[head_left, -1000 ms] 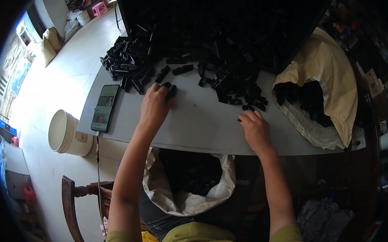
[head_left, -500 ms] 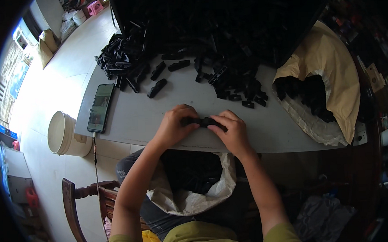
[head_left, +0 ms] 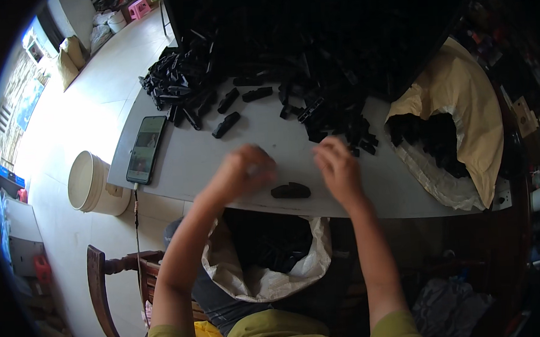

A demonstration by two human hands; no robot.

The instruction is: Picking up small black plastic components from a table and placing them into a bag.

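A black plastic piece (head_left: 291, 191), long with a raised top, lies by itself at the table's near edge, touched by neither hand. Up and to its left is my left hand (head_left: 244, 171), smeared by motion; its fingers and anything in them cannot be made out. My right hand (head_left: 339, 168) hovers over the table to the right of the piece, fingers loosely bent and slightly apart, with nothing seen in them. Its fingertips point to a heap of small black parts (head_left: 361, 134). On my lap sits a white woven sack (head_left: 217, 263) with dark pieces inside.
A large heap of black parts (head_left: 183, 75) covers the table's far side, with several loose ones before it. At the left lies a phone (head_left: 145, 149) on a cable, beside a white bucket (head_left: 94, 184). A tan sack (head_left: 477, 109) of black parts stands open at the right.
Both hands have let go of the black piece, which now lies on the table. My hands have moved apart, the right one up and rightward. The view has shifted slightly.
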